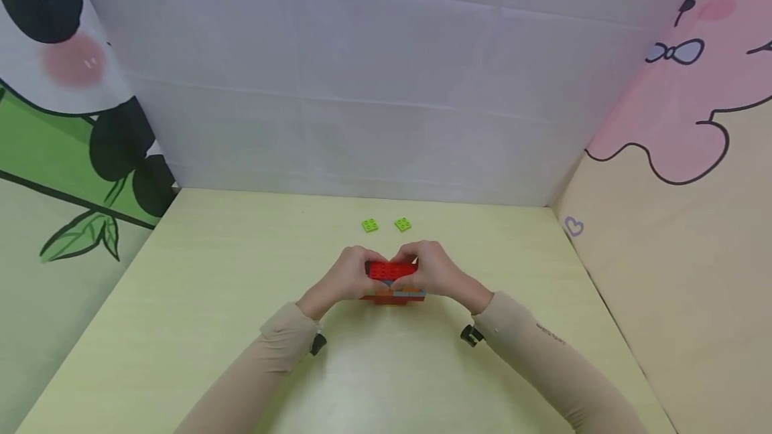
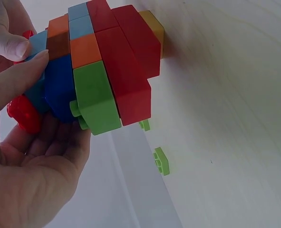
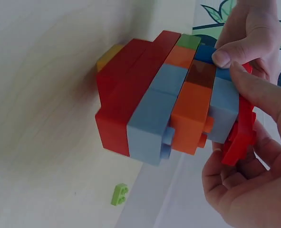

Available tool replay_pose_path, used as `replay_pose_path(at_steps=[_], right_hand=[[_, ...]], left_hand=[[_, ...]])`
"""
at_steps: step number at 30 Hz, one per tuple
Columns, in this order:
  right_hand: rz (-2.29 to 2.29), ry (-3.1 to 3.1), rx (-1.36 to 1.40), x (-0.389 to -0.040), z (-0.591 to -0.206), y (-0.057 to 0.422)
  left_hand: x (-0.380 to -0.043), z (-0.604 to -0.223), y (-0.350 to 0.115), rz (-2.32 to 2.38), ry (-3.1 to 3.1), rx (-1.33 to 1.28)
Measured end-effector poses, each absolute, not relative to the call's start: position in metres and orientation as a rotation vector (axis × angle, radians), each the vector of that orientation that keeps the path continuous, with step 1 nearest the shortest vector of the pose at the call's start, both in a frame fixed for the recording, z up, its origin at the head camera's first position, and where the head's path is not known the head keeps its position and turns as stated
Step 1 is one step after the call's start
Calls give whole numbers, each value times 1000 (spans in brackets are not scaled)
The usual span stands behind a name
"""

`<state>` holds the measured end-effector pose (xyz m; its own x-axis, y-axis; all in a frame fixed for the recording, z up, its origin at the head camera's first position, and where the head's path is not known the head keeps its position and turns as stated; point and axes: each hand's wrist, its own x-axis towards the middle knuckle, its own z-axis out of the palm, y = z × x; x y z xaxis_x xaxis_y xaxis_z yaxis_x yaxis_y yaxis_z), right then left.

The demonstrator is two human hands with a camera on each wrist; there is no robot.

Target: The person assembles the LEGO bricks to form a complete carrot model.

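A stack of colourful toy building bricks stands at the middle of the table, between both hands. It narrows to a yellow brick at its foot, with red, light blue, orange, green and dark blue courses above. A red top piece lies across the upper end. My left hand grips the upper part from the left, and my right hand grips it from the right. The thumbs nearly meet on the near face; the fingers curl round the far side, partly hidden by the bricks.
Two small lime green plates with studs, a left one and a right one, lie on the table beyond the hands. A white cloth wall rises at the back edge, and printed panels flank both sides.
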<state>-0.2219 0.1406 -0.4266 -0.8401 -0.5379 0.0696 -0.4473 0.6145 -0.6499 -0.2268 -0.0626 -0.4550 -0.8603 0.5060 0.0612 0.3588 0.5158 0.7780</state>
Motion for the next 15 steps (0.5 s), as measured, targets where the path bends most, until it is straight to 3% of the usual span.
replay_pose_path(at_steps=[15], right_hand=[[-1115,2633,-806,-228,-438,145]], left_hand=[[-226,-454,-63,1256,2568,746]])
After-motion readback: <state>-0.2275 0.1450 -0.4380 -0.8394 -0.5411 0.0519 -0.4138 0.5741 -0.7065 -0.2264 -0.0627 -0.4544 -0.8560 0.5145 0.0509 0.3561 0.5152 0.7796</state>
